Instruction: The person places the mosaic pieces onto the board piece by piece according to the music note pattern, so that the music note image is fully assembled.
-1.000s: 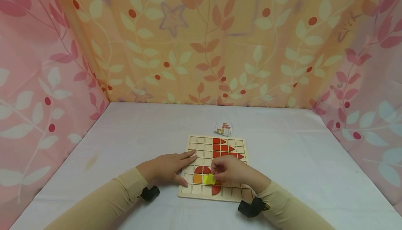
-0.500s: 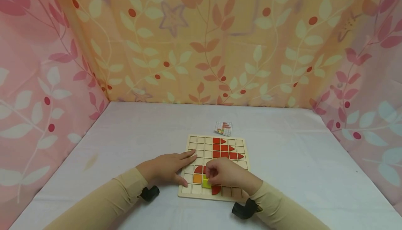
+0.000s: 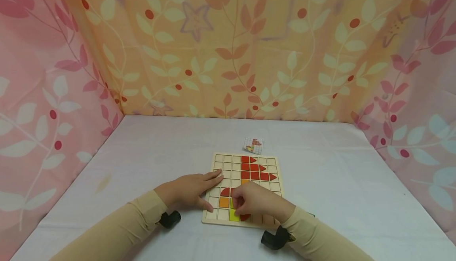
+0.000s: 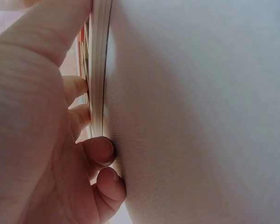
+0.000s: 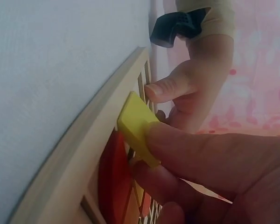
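Note:
A wooden grid board (image 3: pixel 227 166) lies on the white-covered table. My left hand (image 3: pixel 189 189) rests along its left side, fingers stretched over the border; in the left wrist view, other fingertips (image 4: pixel 102 150) reach down beside the board's edge (image 4: pixel 99 60). My right hand (image 3: pixel 254 199) pinches a yellow square tile (image 3: pixel 234 215) between thumb and index finger over the front row. The right wrist view has this tile (image 5: pixel 135 119) tilted against the grid, beside a red rounded piece (image 5: pixel 113 182). An orange square (image 3: pixel 224 202) sits left of the right hand, which partly hides another yellow tile.
Red squares and triangles (image 3: pixel 254 176) form rows at the board's back right. A small printed pattern card (image 3: pixel 253 145) lies just behind the board. Floral curtains (image 3: pixel 231 55) enclose the table at the back and sides. Black wrist cameras (image 3: pixel 274 239) hang under both sleeves.
My right hand has moved slightly left and toward the front with the yellow tile, from the row above to the front row. The left hand has stayed still.

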Demonstrator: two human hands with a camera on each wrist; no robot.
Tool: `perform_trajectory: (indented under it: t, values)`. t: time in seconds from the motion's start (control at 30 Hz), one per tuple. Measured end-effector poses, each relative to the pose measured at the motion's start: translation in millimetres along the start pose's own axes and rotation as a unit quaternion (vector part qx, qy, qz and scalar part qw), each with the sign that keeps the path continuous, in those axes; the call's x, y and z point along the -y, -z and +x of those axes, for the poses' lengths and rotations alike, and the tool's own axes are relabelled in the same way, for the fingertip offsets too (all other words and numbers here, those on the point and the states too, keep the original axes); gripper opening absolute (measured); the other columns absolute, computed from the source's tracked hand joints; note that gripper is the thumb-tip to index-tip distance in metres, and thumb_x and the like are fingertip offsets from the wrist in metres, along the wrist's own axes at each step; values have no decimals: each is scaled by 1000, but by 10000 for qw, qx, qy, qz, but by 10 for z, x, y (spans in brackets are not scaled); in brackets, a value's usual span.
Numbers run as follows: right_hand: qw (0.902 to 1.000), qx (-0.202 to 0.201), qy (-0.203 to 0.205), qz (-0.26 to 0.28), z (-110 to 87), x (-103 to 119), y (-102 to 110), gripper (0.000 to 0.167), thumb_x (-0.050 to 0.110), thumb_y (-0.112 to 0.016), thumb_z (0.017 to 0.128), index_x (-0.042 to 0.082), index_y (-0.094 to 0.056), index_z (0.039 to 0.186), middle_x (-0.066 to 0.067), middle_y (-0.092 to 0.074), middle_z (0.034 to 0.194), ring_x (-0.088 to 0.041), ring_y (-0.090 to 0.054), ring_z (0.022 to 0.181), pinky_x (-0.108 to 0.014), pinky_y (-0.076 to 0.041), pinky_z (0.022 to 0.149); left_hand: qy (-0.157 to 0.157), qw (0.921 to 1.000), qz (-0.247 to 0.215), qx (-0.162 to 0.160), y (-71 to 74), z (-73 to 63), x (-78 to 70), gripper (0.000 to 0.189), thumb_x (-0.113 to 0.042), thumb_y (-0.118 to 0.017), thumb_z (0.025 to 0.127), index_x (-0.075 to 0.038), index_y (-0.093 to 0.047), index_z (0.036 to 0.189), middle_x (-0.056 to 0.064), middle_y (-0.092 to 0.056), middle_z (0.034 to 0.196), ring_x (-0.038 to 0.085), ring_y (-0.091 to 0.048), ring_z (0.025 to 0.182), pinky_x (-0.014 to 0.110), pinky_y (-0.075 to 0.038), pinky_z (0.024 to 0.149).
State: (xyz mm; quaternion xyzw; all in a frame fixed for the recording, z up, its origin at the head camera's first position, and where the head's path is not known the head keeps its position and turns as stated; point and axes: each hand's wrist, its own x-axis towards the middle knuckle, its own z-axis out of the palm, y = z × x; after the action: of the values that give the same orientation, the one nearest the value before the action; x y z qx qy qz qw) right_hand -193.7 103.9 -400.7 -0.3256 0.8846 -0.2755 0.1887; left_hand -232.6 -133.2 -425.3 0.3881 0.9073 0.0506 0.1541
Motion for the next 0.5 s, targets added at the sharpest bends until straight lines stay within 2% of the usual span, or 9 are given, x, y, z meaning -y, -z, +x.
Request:
perform_trajectory:
  t: [0.27,0.5]
  values:
    - [9997,-13,-50,-257,7,32,-13,22,10,-76,73,18,-59,62,12,-52,57,-2,-47,56,-18,-42,55,-1,10000,-23,-8,8,-12,-9,97,-79,-42,68,-31,-12,147,-12,-5,153,18,-28,134,40,-34,101]
    - [9995,-44,-15,-300,-9,18,17,18,11,-75,74,18,-60,66,13,-52,61,-2,-47,60,-19,-42,57,-88,9999,4,-73,-9,-9,2,97,-79,-42,69,-30,-12,147,-11,-5,153,18,-28,134,40,-34,101]
